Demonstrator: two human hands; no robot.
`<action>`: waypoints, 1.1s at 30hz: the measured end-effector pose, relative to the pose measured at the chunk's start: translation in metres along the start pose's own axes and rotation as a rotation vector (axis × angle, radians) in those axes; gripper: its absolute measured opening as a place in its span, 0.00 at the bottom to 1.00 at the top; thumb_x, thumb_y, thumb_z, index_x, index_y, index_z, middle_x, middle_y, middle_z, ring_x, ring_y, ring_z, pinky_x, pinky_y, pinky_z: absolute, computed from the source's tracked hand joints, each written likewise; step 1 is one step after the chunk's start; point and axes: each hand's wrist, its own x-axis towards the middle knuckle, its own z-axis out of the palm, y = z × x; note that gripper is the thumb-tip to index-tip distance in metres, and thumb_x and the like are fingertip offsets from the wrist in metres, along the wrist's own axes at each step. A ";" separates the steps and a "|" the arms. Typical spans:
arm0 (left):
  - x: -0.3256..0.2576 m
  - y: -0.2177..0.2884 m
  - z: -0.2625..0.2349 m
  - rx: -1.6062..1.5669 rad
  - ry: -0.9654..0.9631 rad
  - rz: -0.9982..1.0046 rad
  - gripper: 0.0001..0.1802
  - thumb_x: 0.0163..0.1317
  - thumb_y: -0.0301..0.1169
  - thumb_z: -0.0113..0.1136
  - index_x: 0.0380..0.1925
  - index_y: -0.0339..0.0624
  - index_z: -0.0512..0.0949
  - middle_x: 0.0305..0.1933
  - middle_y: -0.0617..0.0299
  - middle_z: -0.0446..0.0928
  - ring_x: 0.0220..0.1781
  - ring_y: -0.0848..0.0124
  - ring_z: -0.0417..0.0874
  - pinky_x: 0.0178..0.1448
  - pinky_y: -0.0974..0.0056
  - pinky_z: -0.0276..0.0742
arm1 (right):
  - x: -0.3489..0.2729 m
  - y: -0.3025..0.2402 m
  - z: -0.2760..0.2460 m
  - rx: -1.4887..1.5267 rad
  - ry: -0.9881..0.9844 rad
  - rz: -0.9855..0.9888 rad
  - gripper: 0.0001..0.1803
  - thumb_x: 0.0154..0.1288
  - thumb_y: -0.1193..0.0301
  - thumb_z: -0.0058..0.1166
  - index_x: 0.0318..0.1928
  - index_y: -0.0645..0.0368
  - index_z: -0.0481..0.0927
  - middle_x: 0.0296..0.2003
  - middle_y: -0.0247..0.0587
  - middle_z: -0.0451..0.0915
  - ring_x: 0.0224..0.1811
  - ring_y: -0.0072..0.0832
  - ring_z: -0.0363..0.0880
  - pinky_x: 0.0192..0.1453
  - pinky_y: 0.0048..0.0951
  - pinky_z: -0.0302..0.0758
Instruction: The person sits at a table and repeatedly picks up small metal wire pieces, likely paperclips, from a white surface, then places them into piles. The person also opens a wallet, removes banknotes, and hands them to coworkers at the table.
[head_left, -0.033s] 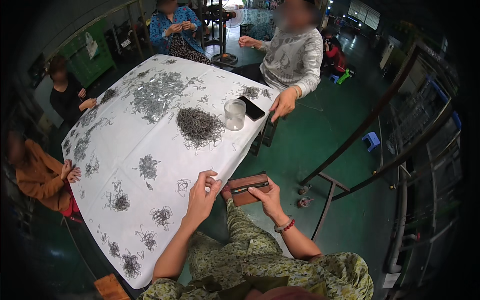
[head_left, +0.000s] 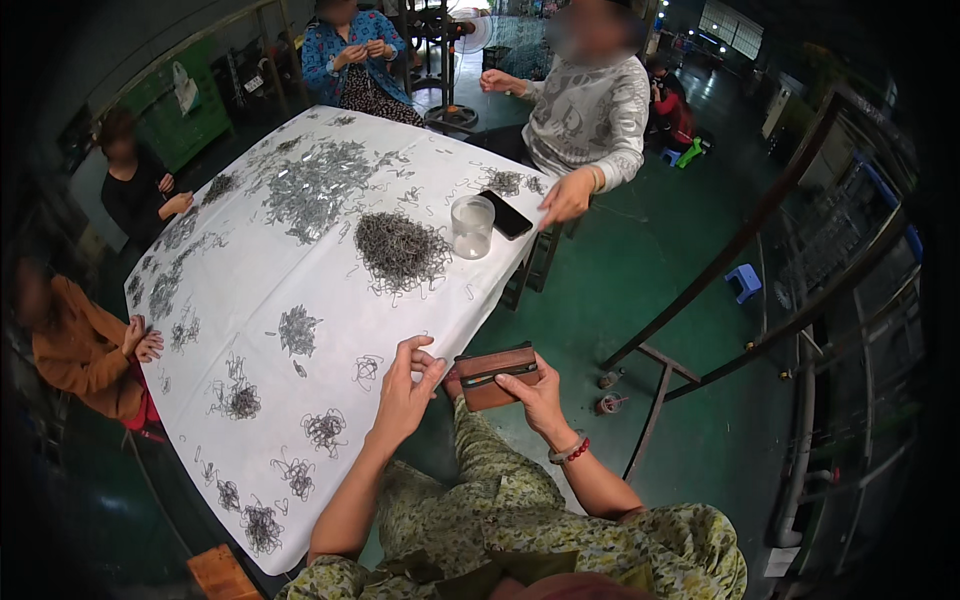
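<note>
My right hand (head_left: 537, 393), with a red-beaded bracelet at the wrist, grips a brown wallet (head_left: 490, 395); its thumb presses on the front, by a dark zip along the upper part. Left of the wallet is my left hand (head_left: 408, 388), by the table's near edge. Its fingers are loosely bent and apart, and nothing shows in them. Closest to it on the white-covered table (head_left: 235, 325) lies a small cluster of bent wire hooks (head_left: 366, 370). Farther off sit a large heap of dark hooks (head_left: 400, 252) and a clear plastic tub (head_left: 472, 228).
A black phone (head_left: 506, 215) lies beside the tub. Flat grey metal pieces (head_left: 318, 190) cover the table's far part. Several people are around the table; one in a grey patterned top (head_left: 590, 110) rests a hand at its corner. A dark metal frame (head_left: 735, 255) stands to the right.
The wallet's zip opening looks narrower, and the coloured bits inside it no longer show. My left hand is almost unmoved. The view has shifted slightly.
</note>
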 end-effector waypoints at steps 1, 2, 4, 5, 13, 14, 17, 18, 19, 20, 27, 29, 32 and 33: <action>-0.001 -0.008 0.001 -0.046 -0.036 -0.015 0.26 0.63 0.41 0.56 0.55 0.36 0.65 0.37 0.57 0.74 0.37 0.70 0.78 0.34 0.69 0.78 | -0.001 0.001 0.002 -0.027 -0.018 -0.001 0.15 0.55 0.74 0.64 0.43 0.63 0.76 0.38 0.35 0.80 0.39 0.19 0.76 0.47 0.25 0.74; -0.004 -0.011 0.001 -0.091 -0.071 -0.030 0.29 0.62 0.41 0.56 0.58 0.37 0.63 0.39 0.56 0.73 0.39 0.70 0.77 0.36 0.68 0.79 | -0.002 0.002 0.005 -0.054 -0.037 -0.003 0.16 0.55 0.74 0.63 0.43 0.63 0.76 0.38 0.35 0.80 0.40 0.20 0.76 0.47 0.25 0.73; -0.013 -0.010 0.001 -0.159 -0.178 -0.091 0.33 0.62 0.44 0.57 0.60 0.36 0.61 0.43 0.54 0.72 0.43 0.69 0.76 0.38 0.67 0.79 | -0.010 0.003 0.012 -0.015 -0.022 -0.007 0.15 0.55 0.74 0.64 0.42 0.63 0.76 0.37 0.34 0.80 0.39 0.19 0.76 0.46 0.24 0.74; -0.015 -0.013 0.002 -0.182 -0.201 -0.084 0.32 0.62 0.44 0.57 0.59 0.36 0.62 0.43 0.54 0.73 0.43 0.69 0.77 0.37 0.67 0.79 | -0.012 0.005 0.015 0.005 -0.015 -0.009 0.14 0.55 0.73 0.64 0.41 0.63 0.76 0.37 0.34 0.80 0.38 0.19 0.76 0.45 0.24 0.74; -0.006 -0.022 0.011 -0.160 -0.158 -0.082 0.26 0.60 0.38 0.60 0.54 0.38 0.68 0.41 0.53 0.75 0.39 0.67 0.78 0.35 0.66 0.77 | -0.005 0.011 0.021 0.079 0.008 -0.037 0.16 0.55 0.77 0.63 0.45 0.62 0.75 0.37 0.34 0.80 0.39 0.19 0.77 0.45 0.23 0.75; -0.011 -0.019 0.013 -0.042 -0.067 -0.020 0.26 0.58 0.37 0.61 0.54 0.39 0.69 0.41 0.53 0.75 0.39 0.66 0.78 0.37 0.65 0.77 | -0.006 0.013 0.021 0.077 -0.003 0.019 0.17 0.55 0.76 0.63 0.46 0.63 0.75 0.37 0.35 0.80 0.39 0.19 0.77 0.46 0.24 0.75; -0.016 0.007 0.010 0.471 0.140 0.389 0.26 0.53 0.32 0.64 0.53 0.41 0.70 0.42 0.54 0.74 0.42 0.62 0.76 0.45 0.60 0.75 | -0.006 0.004 0.019 0.080 -0.036 0.199 0.18 0.55 0.74 0.63 0.47 0.63 0.75 0.38 0.37 0.80 0.38 0.21 0.79 0.45 0.25 0.76; -0.018 0.017 0.008 0.669 0.200 0.562 0.26 0.51 0.31 0.64 0.53 0.41 0.71 0.42 0.55 0.74 0.44 0.61 0.75 0.48 0.59 0.74 | -0.008 0.001 0.018 0.092 -0.052 0.278 0.19 0.55 0.74 0.63 0.47 0.64 0.75 0.37 0.37 0.81 0.37 0.21 0.79 0.44 0.24 0.77; -0.023 0.026 0.007 0.672 0.094 0.540 0.25 0.52 0.30 0.62 0.52 0.43 0.72 0.41 0.58 0.72 0.46 0.61 0.74 0.53 0.56 0.70 | -0.010 -0.003 0.017 0.103 -0.068 0.358 0.19 0.55 0.75 0.63 0.47 0.64 0.75 0.36 0.38 0.81 0.36 0.21 0.79 0.43 0.24 0.77; -0.028 0.024 0.007 0.722 0.006 0.555 0.25 0.52 0.29 0.61 0.52 0.43 0.72 0.40 0.58 0.73 0.45 0.61 0.74 0.52 0.56 0.71 | -0.013 -0.005 0.016 0.111 -0.081 0.409 0.20 0.54 0.74 0.64 0.47 0.65 0.75 0.36 0.39 0.81 0.35 0.23 0.80 0.38 0.25 0.79; 0.010 -0.050 0.011 1.009 -0.085 0.796 0.25 0.51 0.26 0.54 0.52 0.47 0.70 0.29 0.62 0.68 0.30 0.68 0.78 0.31 0.65 0.77 | 0.036 0.031 -0.003 0.037 -0.326 0.537 0.25 0.53 0.72 0.64 0.49 0.70 0.69 0.28 0.41 0.79 0.25 0.28 0.80 0.24 0.30 0.81; 0.037 -0.052 0.016 0.961 -0.089 0.842 0.27 0.50 0.25 0.56 0.54 0.47 0.68 0.29 0.59 0.68 0.29 0.64 0.79 0.29 0.62 0.78 | 0.055 0.047 -0.014 -0.001 -0.360 0.374 0.21 0.54 0.73 0.62 0.47 0.68 0.70 0.31 0.42 0.79 0.28 0.28 0.81 0.24 0.28 0.81; 0.047 -0.036 0.010 0.796 -0.163 0.732 0.17 0.52 0.21 0.52 0.44 0.43 0.72 0.35 0.54 0.71 0.33 0.57 0.79 0.34 0.58 0.78 | 0.067 0.035 -0.017 -0.055 -0.375 0.306 0.25 0.53 0.75 0.64 0.51 0.65 0.71 0.37 0.39 0.79 0.35 0.26 0.81 0.31 0.27 0.81; 0.049 -0.036 0.010 0.773 -0.151 0.736 0.16 0.52 0.21 0.53 0.43 0.43 0.73 0.35 0.54 0.71 0.33 0.57 0.79 0.34 0.58 0.78 | 0.071 0.036 -0.020 -0.046 -0.382 0.278 0.26 0.50 0.75 0.67 0.51 0.64 0.73 0.42 0.38 0.79 0.42 0.22 0.79 0.43 0.24 0.79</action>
